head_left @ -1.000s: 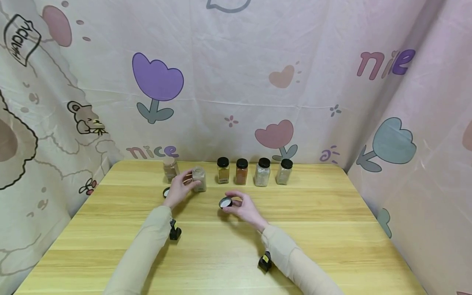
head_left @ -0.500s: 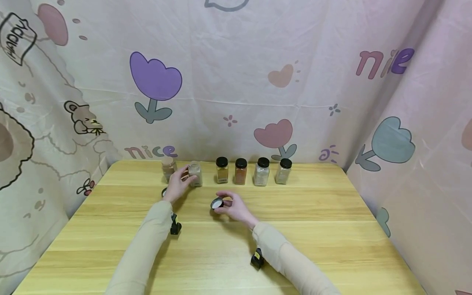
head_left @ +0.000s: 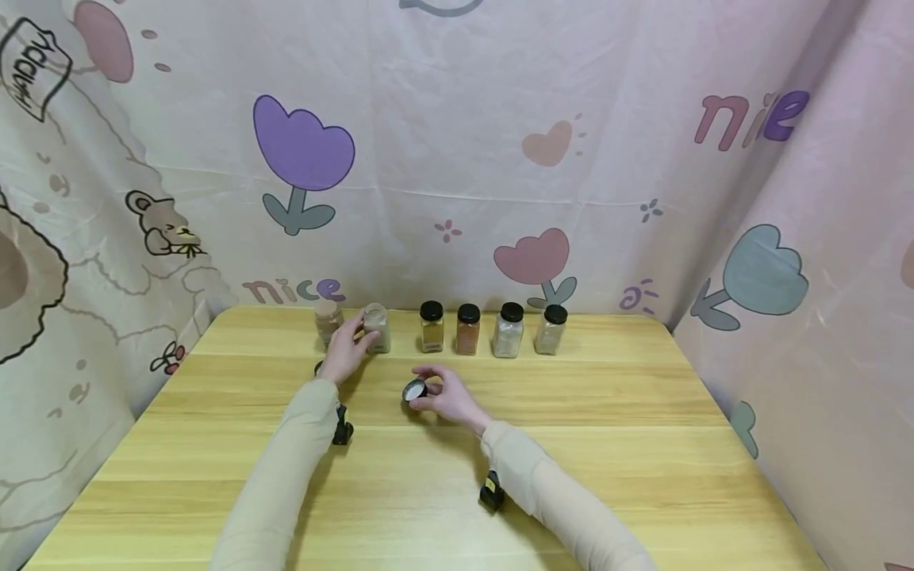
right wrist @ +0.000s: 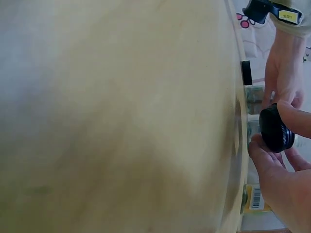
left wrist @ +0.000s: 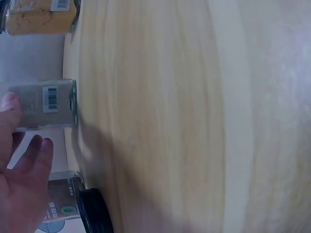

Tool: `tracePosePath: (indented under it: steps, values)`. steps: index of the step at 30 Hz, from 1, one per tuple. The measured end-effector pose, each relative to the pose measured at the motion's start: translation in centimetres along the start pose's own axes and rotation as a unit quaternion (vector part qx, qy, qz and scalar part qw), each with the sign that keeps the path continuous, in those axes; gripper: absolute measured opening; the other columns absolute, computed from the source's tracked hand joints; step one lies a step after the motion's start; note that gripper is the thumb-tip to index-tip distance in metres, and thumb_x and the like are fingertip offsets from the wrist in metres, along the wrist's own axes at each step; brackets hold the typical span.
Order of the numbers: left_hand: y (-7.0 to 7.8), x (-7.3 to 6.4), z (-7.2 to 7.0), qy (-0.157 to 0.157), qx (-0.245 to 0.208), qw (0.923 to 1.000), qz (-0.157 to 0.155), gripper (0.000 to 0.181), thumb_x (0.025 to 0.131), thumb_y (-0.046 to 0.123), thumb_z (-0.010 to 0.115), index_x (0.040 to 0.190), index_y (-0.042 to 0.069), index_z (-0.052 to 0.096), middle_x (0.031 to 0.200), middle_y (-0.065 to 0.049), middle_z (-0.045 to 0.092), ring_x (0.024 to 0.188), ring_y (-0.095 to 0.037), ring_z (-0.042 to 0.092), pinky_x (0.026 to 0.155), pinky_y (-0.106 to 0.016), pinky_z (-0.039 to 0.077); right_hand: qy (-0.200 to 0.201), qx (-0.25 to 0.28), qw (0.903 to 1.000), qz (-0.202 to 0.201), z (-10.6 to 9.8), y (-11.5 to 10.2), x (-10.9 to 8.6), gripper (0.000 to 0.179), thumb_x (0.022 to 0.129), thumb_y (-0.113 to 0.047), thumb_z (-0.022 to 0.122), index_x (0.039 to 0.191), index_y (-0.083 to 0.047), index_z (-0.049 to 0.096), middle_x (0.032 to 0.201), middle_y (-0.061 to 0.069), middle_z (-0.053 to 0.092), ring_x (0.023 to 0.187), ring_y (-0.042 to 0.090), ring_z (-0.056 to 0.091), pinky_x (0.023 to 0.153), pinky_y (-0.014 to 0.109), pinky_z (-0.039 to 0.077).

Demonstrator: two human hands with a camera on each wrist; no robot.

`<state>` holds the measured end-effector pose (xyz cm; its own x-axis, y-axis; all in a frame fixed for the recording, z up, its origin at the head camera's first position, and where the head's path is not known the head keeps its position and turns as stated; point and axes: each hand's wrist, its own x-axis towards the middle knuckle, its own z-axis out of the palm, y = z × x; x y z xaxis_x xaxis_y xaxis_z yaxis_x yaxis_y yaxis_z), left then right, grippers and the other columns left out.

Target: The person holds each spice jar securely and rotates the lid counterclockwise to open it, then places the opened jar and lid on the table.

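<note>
Near the table's back edge, my left hand (head_left: pixel 346 350) holds an upright lidless glass spice jar (head_left: pixel 378 331) of pale powder by its side. In the left wrist view the thumb lies along this jar's wall, above its barcode label (left wrist: pixel 50 99). Out in front, my right hand (head_left: pixel 453 400) pinches a black jar lid (head_left: pixel 414 390) between thumb and fingers, its white inside facing up toward the head. The right wrist view shows the lid's ridged rim. A second lidless jar (head_left: pixel 328 320), brownish, stands left of the left hand, partly hidden by it.
Another black lid (left wrist: pixel 95 211) lies before the brownish jar. To the right, along the back edge, stand black-capped jars: yellow (head_left: pixel 432 329), orange-red (head_left: pixel 467 331), white (head_left: pixel 508 333) and pale beige (head_left: pixel 550 331). A printed curtain (head_left: pixel 443 159) hangs behind the wooden table (head_left: pixel 607 444).
My left hand has moved the pale jar back and slightly left, into line with the other jars. My right hand has carried the lid a little to the left.
</note>
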<state>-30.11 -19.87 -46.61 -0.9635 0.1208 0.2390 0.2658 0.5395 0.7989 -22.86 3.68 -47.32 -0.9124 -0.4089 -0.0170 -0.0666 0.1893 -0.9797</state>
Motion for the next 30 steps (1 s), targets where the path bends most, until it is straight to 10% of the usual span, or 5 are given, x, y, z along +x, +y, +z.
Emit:
tracePosePath:
  steps: [11,20,30]
  values:
    - [0.8,-1.8,-0.3,0.063,0.068,0.9957,0.011,0.047,0.104,0.01,0.053,0.143,-0.014,0.042,0.138,-0.038,0.051,0.126,-0.051,0.055,0.108,-0.058,0.047,0.033,-0.037,0.9988,-0.002,0.8,0.0,2.0,0.057,0.08,0.011,0.077,0.133,0.007,0.055,0.131,0.023,0.058,0.119,0.038,0.065,0.099,0.033,0.058]
    - [0.5,-3.4,-0.8,0.165,0.073,0.9825,0.046,0.033,0.105,0.012,0.052,0.128,-0.01,0.062,0.115,-0.029,0.071,0.103,-0.043,0.072,0.09,-0.05,0.06,0.047,-0.103,0.9935,-0.012,1.4,-0.1,3.4,0.054,0.077,0.008,0.079,0.127,0.007,0.06,0.12,0.021,0.067,0.086,0.015,0.062,0.07,0.016,0.049]
    - [-0.2,-4.1,-2.8,0.25,0.037,0.9653,0.067,0.031,0.103,0.013,0.049,0.119,-0.004,0.07,0.088,-0.02,0.078,0.076,-0.026,0.076,0.068,0.007,0.042,0.064,-0.149,0.9867,0.002,3.0,-0.4,5.2,0.055,0.079,0.001,0.082,0.129,0.001,0.06,0.121,0.015,0.068,0.089,0.013,0.058,0.078,0.019,0.049]
